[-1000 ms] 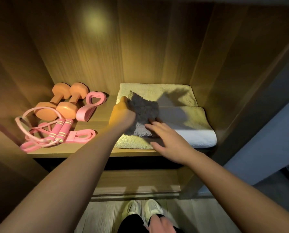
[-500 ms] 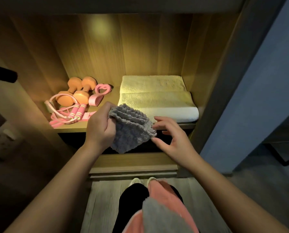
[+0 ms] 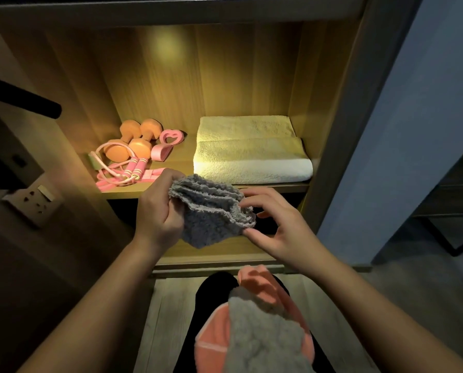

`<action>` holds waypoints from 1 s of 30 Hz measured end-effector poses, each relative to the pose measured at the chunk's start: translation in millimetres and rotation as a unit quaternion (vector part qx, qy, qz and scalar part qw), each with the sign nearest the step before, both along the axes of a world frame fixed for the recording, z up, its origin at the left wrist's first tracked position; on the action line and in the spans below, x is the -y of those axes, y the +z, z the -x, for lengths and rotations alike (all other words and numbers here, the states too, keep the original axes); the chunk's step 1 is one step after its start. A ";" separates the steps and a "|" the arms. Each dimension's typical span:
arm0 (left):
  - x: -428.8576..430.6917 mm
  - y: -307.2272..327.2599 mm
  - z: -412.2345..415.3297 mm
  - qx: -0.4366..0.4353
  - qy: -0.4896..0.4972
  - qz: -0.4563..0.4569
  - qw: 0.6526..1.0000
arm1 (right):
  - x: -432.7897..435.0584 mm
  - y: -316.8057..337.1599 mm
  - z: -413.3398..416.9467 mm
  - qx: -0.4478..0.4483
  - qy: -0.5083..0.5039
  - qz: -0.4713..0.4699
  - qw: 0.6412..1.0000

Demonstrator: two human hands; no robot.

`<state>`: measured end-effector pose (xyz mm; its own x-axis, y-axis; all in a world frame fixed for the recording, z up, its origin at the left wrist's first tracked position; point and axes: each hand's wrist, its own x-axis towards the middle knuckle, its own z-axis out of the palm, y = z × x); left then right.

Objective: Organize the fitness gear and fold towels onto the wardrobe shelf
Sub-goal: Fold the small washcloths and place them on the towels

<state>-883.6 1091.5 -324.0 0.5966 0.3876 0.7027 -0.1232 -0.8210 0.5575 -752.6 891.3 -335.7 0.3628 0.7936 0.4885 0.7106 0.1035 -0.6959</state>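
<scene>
A small grey towel [image 3: 211,211] hangs in the air in front of the wardrobe shelf [image 3: 171,191]. My left hand [image 3: 159,211] grips its left edge, bunched in the fist. My right hand [image 3: 272,224] pinches its right corner between thumb and fingertips. On the shelf lies a folded white towel [image 3: 252,157] at the right. At the left sit two orange dumbbells [image 3: 133,142], a pink heart-shaped grip ring [image 3: 165,146] and a pink skipping rope [image 3: 122,173]. A pink towel [image 3: 262,286] and another grey towel [image 3: 262,335] lie over my lap.
The wardrobe's right side panel [image 3: 340,130] stands close beside the white towel. A lower shelf [image 3: 219,254] sits beneath my hands. A wall socket [image 3: 34,203] and a dark bar [image 3: 23,99] are at the left. A blue-grey wall [image 3: 413,130] rises at the right.
The grey towel has come off the white towel and out of the shelf in my left hand. My right hand has gone from flat on it to pinching its corner. The view pulled back.
</scene>
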 end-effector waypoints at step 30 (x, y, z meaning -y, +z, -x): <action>-20.4 9.1 -5.4 -0.144 0.019 -0.045 0.988 | -16.0 16.6 -34.3 -0.164 0.112 0.237 0.951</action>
